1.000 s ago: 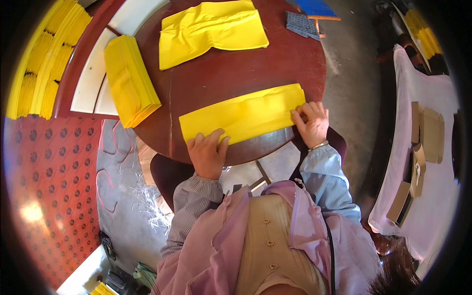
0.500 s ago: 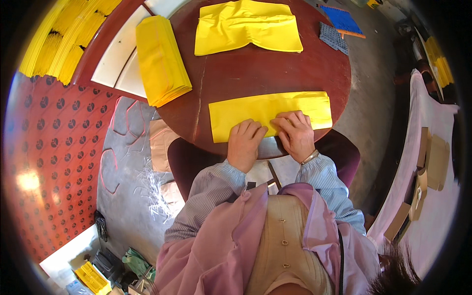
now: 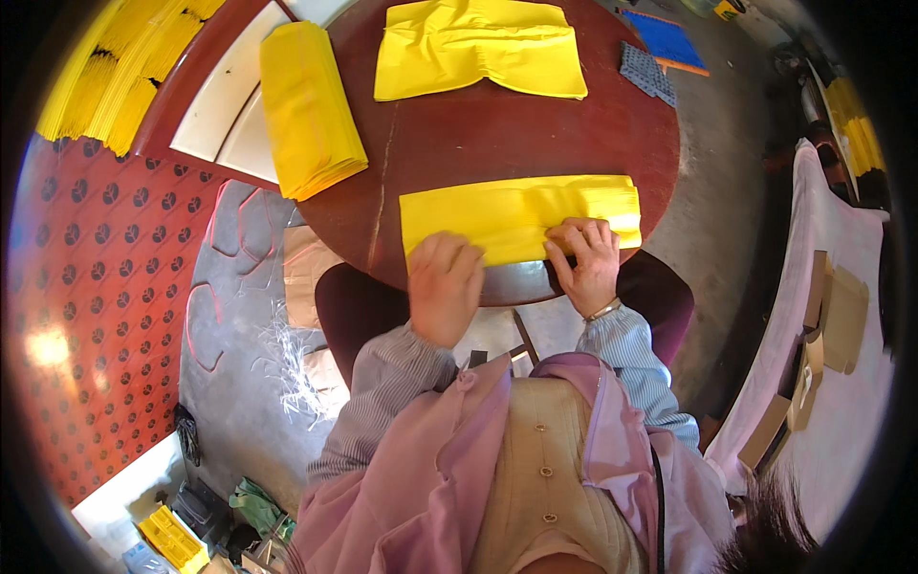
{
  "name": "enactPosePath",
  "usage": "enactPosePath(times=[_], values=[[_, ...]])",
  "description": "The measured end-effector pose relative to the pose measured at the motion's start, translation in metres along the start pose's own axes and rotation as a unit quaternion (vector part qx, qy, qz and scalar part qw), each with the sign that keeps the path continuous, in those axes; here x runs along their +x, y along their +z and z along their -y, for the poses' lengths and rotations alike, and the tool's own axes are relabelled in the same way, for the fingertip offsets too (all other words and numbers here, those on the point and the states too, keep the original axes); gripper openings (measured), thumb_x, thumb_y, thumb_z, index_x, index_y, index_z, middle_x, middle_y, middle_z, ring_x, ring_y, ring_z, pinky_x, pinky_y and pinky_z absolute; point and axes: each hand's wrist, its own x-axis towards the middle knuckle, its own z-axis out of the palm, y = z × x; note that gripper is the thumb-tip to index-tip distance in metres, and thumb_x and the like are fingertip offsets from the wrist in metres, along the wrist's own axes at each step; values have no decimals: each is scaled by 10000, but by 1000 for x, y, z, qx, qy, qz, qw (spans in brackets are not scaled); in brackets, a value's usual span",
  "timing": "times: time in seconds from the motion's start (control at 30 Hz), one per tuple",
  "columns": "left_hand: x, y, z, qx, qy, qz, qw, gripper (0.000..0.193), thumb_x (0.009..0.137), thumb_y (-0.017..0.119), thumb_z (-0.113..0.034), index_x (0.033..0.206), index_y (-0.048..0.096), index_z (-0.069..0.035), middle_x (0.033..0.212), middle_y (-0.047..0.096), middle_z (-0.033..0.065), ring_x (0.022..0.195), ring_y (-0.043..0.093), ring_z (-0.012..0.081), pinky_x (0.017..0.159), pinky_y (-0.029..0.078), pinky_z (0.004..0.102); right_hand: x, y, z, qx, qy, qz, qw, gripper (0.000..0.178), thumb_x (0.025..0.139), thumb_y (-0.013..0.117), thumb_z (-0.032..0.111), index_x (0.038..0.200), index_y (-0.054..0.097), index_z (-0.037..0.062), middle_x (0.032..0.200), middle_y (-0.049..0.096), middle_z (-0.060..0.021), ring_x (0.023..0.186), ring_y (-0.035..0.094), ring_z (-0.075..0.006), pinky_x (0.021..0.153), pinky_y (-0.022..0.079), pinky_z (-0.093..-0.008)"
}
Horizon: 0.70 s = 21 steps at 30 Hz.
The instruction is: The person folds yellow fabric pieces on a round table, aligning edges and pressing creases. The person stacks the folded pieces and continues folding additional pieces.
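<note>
A folded yellow sheet (image 3: 521, 206) lies crosswise near the front edge of the round dark red table (image 3: 430, 134). At its near left corner, my left hand (image 3: 446, 287) touches the sheet, smeared by motion, so its grip does not show. Bent fingers of my right hand (image 3: 588, 263) close on the near edge toward the sheet's right end, the thumb beside them. Further back on the table a wider, creased yellow sheet (image 3: 478, 53) is spread out. A thick stack of folded yellow sheets (image 3: 311, 115) rests at the table's left edge.
More yellow stacks (image 3: 124, 67) fill the far left corner. A grey patterned cloth (image 3: 647, 74) lies at the table's right edge, near a blue mat (image 3: 669, 40). Brown paper (image 3: 308, 277) and white strands (image 3: 292, 368) lie on the floor; open cardboard boxes (image 3: 813, 364) stand at right.
My left hand has slid left along the near edge to the sheet's left corner. The right hand stays nearly in place on the edge. The whole view has shifted slightly.
</note>
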Motion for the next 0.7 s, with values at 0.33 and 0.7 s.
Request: enactPosePath(times=[0.33,0.7], values=[[42,79,-7,111,-50,96,988,867,1002,709,-381,1680,308,-18,1757,276,220,1655,188,390,1328,148,572,-8,-8,-22,-39,42,-41,998,218,877,809,250,1047,749,128,1066,692,-59,1051,619,-308,901,455,-470],[37,83,-5,182,-38,111,976,924,1000,666,-516,1671,313,12,1758,267,234,1659,171,405,1327,113,599,-4,-36,-38,-39,55,-114,991,181,917,744,102,1096,761,81,1070,712,-82,1040,653,-304,879,473,-458]])
